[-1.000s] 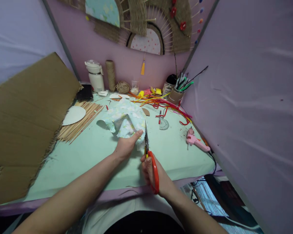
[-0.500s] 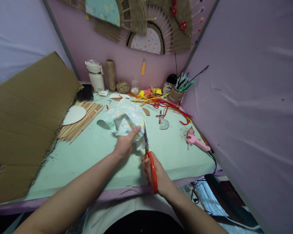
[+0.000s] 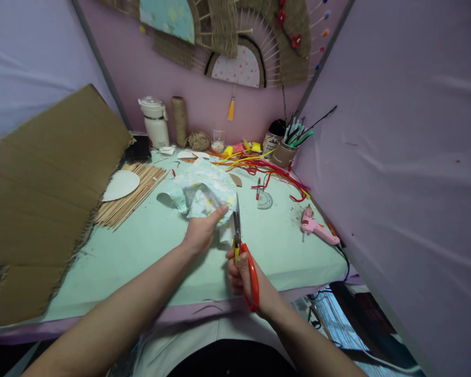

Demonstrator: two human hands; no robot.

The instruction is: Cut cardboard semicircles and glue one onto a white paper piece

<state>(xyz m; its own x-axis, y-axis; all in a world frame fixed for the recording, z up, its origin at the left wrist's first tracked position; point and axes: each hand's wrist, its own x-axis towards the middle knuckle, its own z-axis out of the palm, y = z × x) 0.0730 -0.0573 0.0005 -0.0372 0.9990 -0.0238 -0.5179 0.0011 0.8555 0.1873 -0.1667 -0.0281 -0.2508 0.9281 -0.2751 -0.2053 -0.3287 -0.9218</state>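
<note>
Sm. craft booth/workshop, w/ lilac cloth side walls (image 3: 408, 131).
Pale-green cloth-covered worktable (image 3: 141, 272) holds pink plastic glue gun (image 3: 317, 230), brown twine ball (image 3: 199, 140), bundle of thin wooden sticks (image 3: 129, 205), red/orange/yellow craft strands (image 3: 269, 165) & clear plastic protractor (image 3: 265, 200); fan-shaped twine-and-fabric decor (image 3: 224, 31) hangs on pink rear wall (image 3: 206, 110).

Left hand (image 3: 201, 231) and right hand (image 3: 241, 272) both bare, five-fingered human type. Left forearm (image 3: 125, 309) and right forearm (image 3: 298, 332) bare too, right out to the frame edge; smooth outline, tapering toward the wrists. Upper arms out of frame, so sleeve length can't be told. Torso: black garment (image 3: 227, 358), plain, matte, rounded outline at bottom centre. Around it: off-white cloth (image 3: 192, 335) across the lap, lightly creased; trousers or skirt, can't tell which.
</note>
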